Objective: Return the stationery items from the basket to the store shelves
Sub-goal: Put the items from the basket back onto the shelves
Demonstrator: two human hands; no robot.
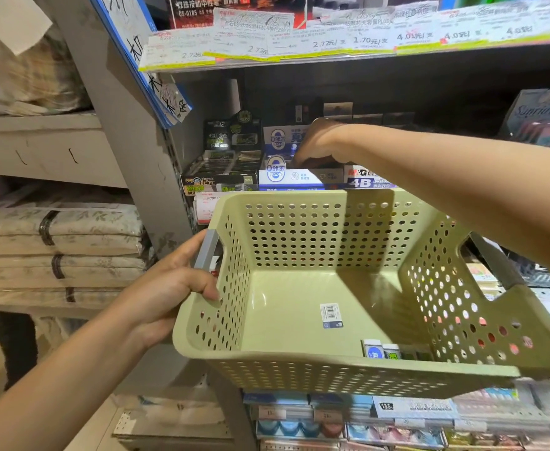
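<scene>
A pale green perforated basket (pixel 299 362) is held in front of the shelves. My left hand (pixel 172 281) grips its grey left handle (pixel 207 249). A few small erasers (pixel 382 350) lie in the basket's near right corner. My right hand (pixel 316 144) reaches over the basket to the middle shelf, fingers pointing down into a white and blue eraser display box (pixel 291 179). Its fingertips are hidden in shadow, so I cannot see whether they hold anything.
Black eraser boxes (pixel 221 177) stand left of the white box and a 4B eraser box (pixel 369 180) to its right. Price labels (pixel 332 43) line the shelf above. Folded bedding (pixel 59 249) fills the left racks. More stationery (pixel 364 421) sits on shelves below the basket.
</scene>
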